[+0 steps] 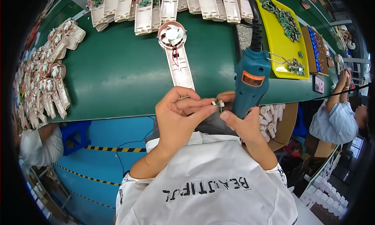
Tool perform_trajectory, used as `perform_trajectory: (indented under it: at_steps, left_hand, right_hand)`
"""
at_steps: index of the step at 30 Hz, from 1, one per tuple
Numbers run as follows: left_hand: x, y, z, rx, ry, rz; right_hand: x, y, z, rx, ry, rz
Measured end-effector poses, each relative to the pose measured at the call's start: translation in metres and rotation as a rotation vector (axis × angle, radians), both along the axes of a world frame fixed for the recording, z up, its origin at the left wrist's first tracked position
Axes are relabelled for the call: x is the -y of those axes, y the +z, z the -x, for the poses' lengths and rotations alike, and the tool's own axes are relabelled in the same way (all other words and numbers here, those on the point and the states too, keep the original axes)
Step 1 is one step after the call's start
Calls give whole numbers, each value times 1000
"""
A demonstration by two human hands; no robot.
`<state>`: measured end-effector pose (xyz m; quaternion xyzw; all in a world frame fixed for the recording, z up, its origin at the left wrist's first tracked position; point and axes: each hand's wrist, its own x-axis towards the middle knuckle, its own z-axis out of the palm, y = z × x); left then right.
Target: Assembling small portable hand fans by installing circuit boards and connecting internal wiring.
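Note:
My left hand (180, 114) pinches a small circuit board (219, 104) between thumb and fingertips, just above the near edge of the green table (117, 76). My right hand (240, 121) is wrapped around a blue electric screwdriver (252, 82) whose black cable rises toward the top; its fingertips touch the same small board. A pale fan housing (177, 57) with a white impeller and red wires lies on the table just beyond my hands.
A row of pale fan housings (164, 6) lines the far edge and more are piled at the left (50, 76). A yellow tray (279, 37) holds green circuit boards. A cardboard box of white parts (273, 121) sits right of me. A person in blue (338, 119) works at the right.

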<state>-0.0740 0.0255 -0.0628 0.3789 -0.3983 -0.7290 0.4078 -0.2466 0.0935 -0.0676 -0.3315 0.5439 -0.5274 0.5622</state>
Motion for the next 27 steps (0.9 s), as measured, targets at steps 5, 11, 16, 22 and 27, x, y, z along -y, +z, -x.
perform_trajectory:
  at_steps: [5, 11, 16, 22, 27]
  left_hand:
    - [3, 3, -1, -24, -48, -9]
    - [3, -1, -5, 32, 57, 196]
    - [62, -3, -30, 746, 51, 904]
    - [105, -6, -35, 773, -245, 870]
    - [110, -21, -30, 679, -190, 926]
  right_hand:
    - [1, -4, 0, 38, -10, 129]
    - [0, -4, -1, 207, -55, 17]
    - [9, -3, -2, 260, -76, 4]
    - [27, 2, -1, 272, -31, -25]
    - [33, -1, -3, 282, -39, -29]
